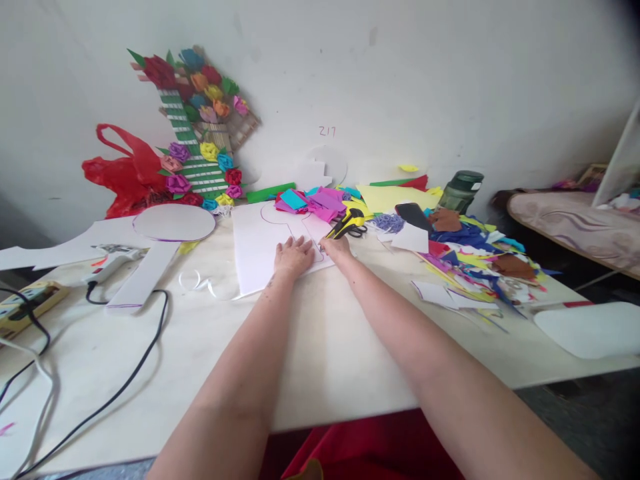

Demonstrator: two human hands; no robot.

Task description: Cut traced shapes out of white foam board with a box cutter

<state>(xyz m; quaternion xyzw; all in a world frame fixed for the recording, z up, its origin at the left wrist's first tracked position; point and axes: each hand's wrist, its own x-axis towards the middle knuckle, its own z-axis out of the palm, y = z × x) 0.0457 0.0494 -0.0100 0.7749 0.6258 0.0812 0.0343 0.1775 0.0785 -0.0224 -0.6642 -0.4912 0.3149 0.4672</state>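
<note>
My left hand [294, 257] lies flat with fingers spread on a white sheet of board [257, 257], pressing it to the table. A rounded outline with a straight stem is drawn on the sheet, partly under the hand. My right hand [336, 249] is closed at the sheet's right side, around a yellow and black utility knife [349, 223]. The knife's handle rises beyond the fingers, and a small metallic tip shows by the drawn line. Black-handled scissors [358, 232] lie just behind the knife. Purple and blue paper pieces [325, 202] rest on the sheet's far edge.
At left are a cut white paddle shape [174, 222], a glue gun [111, 263], a power strip [30, 301] and cords. Coloured scraps [480, 257] and a green bottle [461, 191] stand right. A paper-flower decoration [200, 133] leans on the wall by a red bag [127, 167].
</note>
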